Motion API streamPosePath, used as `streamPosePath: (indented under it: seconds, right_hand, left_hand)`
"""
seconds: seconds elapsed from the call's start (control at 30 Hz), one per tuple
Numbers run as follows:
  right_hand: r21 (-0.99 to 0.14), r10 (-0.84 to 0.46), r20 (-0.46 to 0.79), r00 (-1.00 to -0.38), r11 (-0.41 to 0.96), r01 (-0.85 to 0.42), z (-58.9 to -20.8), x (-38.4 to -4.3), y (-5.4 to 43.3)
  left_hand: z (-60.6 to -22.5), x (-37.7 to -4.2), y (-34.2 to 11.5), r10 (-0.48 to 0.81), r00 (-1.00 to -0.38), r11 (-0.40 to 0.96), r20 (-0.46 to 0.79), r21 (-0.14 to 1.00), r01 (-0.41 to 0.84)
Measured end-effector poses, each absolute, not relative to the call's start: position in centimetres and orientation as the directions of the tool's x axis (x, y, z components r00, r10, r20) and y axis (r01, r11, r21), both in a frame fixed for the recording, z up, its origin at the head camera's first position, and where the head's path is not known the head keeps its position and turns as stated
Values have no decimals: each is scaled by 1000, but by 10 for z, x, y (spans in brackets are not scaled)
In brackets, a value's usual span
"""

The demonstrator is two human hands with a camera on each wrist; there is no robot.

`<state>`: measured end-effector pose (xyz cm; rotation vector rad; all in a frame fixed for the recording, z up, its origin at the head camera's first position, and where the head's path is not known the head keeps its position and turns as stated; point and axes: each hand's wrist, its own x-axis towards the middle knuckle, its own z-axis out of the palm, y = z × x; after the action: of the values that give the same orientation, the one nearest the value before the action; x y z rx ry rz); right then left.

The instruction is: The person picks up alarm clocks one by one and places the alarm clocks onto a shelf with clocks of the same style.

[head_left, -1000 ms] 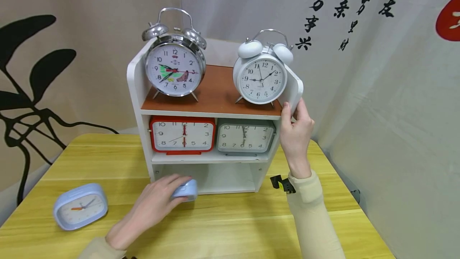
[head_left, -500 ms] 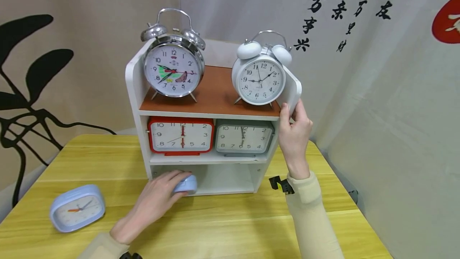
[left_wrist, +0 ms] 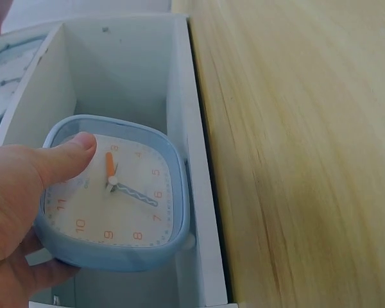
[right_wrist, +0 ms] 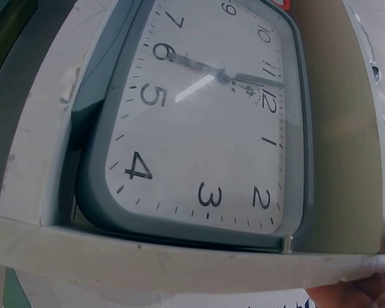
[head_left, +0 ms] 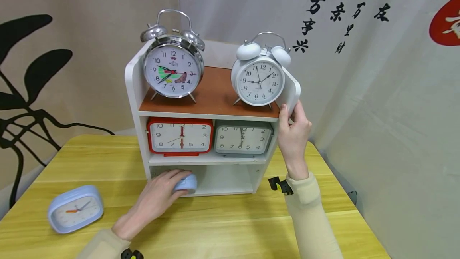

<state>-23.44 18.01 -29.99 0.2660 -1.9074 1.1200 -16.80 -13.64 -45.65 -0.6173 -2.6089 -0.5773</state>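
My left hand [head_left: 158, 195] grips a light blue alarm clock [head_left: 187, 183] by its side, at the left front of the bottom compartment of a white shelf [head_left: 230, 179]. In the left wrist view, the thumb lies over the dial of that blue clock [left_wrist: 141, 221] and the fingers go behind it; the clock overlaps the compartment's front edge. My right hand [head_left: 295, 135] holds the shelf's right side panel between thumb and fingers. Close by, in the middle compartment, a grey-green clock [right_wrist: 212, 141] fills much of the right wrist view. Left of it stands a red clock [head_left: 179, 136].
On the brown top board [head_left: 215, 87] stand a silver twin-bell clock [head_left: 172, 71] and a white twin-bell clock [head_left: 258, 81]. Another light blue clock [head_left: 75, 211] leans back on the wooden table [head_left: 215, 231], front left. A hanging cloth [head_left: 377, 131] rises behind and to the right.
My left hand has carried the blue clock a little inward, from in front of the bottom compartment to its opening. The right hand keeps its hold; the head view has shifted slightly.
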Motion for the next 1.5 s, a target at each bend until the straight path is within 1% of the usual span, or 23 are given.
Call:
streamPosePath:
  seconds: [0.2,0.27,0.43,0.57,0.67,0.8,0.9,1.03,1.27,1.5]
  right_hand:
    - [-598,236,776,-585,569,-565,-299,-235,179]
    - [-599,235,776,-585,567,-566,-299,-235,179]
    - [-597,235,777,-585,569,-565,-299,-235,178]
    - [-599,236,776,-585,567,-565,-299,-235,178]
    - [-598,237,778,-583,566,-568,-298,-235,179]
    - [-598,238,777,-583,569,-565,-299,-235,180]
    - [-601,237,772,-589,572,-558,-301,-234,182]
    - [-599,233,773,-590,575,-557,-301,-233,182]
    - [-592,232,780,-582,576,-564,-300,-234,180]
    - [-591,230,779,-583,578,-563,-301,-233,180]
  left_hand:
    - [-457,-170,-138,336,-815,830,472,260,493]
    - [-459,-170,-138,348,-790,834,505,219,507]
    - [-465,-171,-137,375,-704,833,603,113,541]
    - [-467,-173,-135,371,-663,839,651,71,539]
    - [-468,-175,-133,376,-618,842,690,24,540]
    - [-470,-176,-130,411,-555,842,723,-68,535]
    - [-472,-176,-129,437,-531,838,726,-115,533]
    - [-474,-174,-128,447,-536,837,716,-124,533]
    - [-473,-169,-125,454,-588,858,669,-150,492]
    - [-473,-171,-127,452,-598,864,662,-159,477]
